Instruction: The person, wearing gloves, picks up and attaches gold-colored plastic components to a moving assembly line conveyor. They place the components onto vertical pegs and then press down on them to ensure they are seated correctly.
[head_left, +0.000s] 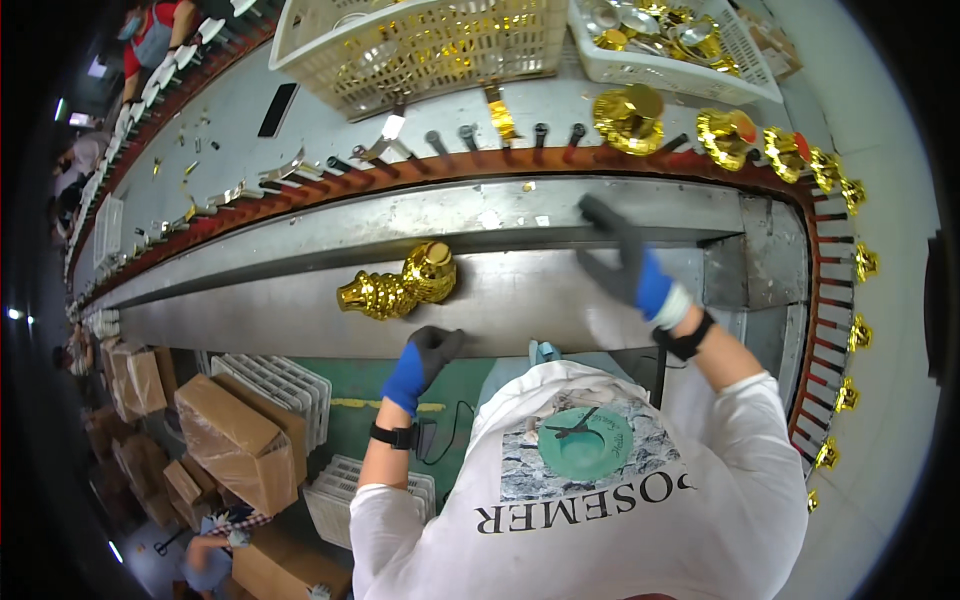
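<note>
On the steel bench lie shiny gold ribbed pieces (385, 292), grouped together, with a rounder end at the right. My left hand (432, 362), in a dark grey and blue glove, is at the bench's front edge, just below these pieces and apart from them. Its fingers are drawn together, and nothing shows in them. Over the right part of the bench, my right hand (622, 262) wears a similar glove. Its fingers stretch up and to the left, apart from the thumb, somewhat blurred, and it holds nothing.
Behind the bench, a curved conveyor (470, 165) with dark upright pegs carries gold pieces (725, 135) round to the right. Beyond stand a cream crate (430, 60) and a white basket (670, 75) of gold and silver parts. Cardboard boxes (235, 430) and white crates (340, 495) stand lower left.
</note>
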